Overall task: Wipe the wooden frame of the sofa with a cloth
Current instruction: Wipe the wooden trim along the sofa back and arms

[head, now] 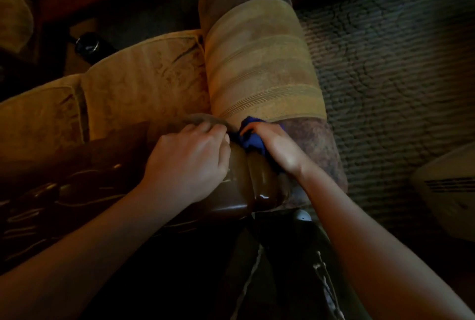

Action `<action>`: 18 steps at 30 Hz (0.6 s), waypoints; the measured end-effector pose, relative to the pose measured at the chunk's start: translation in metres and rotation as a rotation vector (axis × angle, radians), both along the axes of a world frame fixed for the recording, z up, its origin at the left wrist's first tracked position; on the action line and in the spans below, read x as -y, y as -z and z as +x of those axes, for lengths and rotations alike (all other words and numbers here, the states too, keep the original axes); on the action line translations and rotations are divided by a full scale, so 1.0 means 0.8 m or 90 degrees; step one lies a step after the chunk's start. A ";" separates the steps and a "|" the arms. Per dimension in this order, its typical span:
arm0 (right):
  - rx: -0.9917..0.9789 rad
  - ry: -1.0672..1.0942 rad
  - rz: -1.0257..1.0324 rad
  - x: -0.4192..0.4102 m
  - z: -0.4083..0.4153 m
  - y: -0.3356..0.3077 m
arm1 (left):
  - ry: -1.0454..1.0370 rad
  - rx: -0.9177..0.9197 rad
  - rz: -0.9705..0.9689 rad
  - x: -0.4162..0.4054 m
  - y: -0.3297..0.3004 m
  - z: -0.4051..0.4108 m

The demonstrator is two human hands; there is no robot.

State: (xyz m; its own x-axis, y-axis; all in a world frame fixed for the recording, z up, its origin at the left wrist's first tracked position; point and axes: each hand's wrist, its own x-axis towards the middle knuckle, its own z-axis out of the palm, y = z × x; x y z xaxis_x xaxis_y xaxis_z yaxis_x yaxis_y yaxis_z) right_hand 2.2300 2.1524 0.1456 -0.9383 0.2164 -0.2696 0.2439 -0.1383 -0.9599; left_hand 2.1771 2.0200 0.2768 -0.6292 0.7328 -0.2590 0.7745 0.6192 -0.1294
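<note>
— Head view first: where is the cloth (253,137) to be found, and how is it held?

— It is seen just below the centre of the picture, bunched blue fabric gripped in the right hand (279,148), whose fingers are curled over it. It is pressed where the glossy wooden frame (259,186) meets the padded armrest (262,67), which runs away toward twelve o'clock.

— And the left hand (190,157)?

— It is laid at about nine o'clock from the cloth, fingers bent down over the frame's top edge beside a fold of upholstery. Whether that fold is pinched or only pushed aside cannot be told.

— How is the cloth expected to handle?

— As something light, soft and limp, it is judged. No shape of its own would be kept, so it is best taken as a wad in the palm, with pressure given through the fingers rather than the edges.

— What of the wood itself?

— Bright highlights are shown on its rounded corner, so a hard, smooth, probably slippery finish is suggested. Little resistance to the cloth would be expected there. More care is likely called for in the seam at the armrest, where the cloth could be caught against the fabric.

— And the rest of the frame?

— A dark carved rail (51,198) is visible toward eight o'clock, behind the seat cushions (123,88). Its grooves would probably need the cloth to be pushed in with fingertips.
</note>
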 end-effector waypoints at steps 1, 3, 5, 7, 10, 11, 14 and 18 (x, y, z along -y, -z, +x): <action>0.015 -0.022 0.025 -0.006 -0.006 0.016 | 0.002 -0.009 0.003 0.000 0.001 0.000; 0.124 -0.008 -0.014 -0.013 -0.001 0.052 | 0.005 -0.005 0.011 0.000 0.003 0.000; 0.247 0.018 -0.080 -0.012 0.018 0.081 | 0.005 -0.009 0.018 0.000 0.002 0.001; 0.275 0.003 -0.090 -0.012 0.024 0.074 | 0.014 -0.032 0.021 0.000 0.003 -0.001; 0.167 0.059 -0.132 -0.015 0.024 0.039 | 0.021 -0.036 0.018 0.001 0.003 0.001; 0.113 0.076 -0.179 -0.016 0.025 0.030 | 0.025 -0.036 0.023 0.001 0.003 0.000; 0.036 0.062 -0.190 -0.012 0.028 0.019 | 0.032 -0.031 0.025 0.001 0.002 -0.001; 0.227 0.053 -0.117 -0.017 -0.002 0.090 | 0.037 -0.034 0.038 0.002 0.002 -0.003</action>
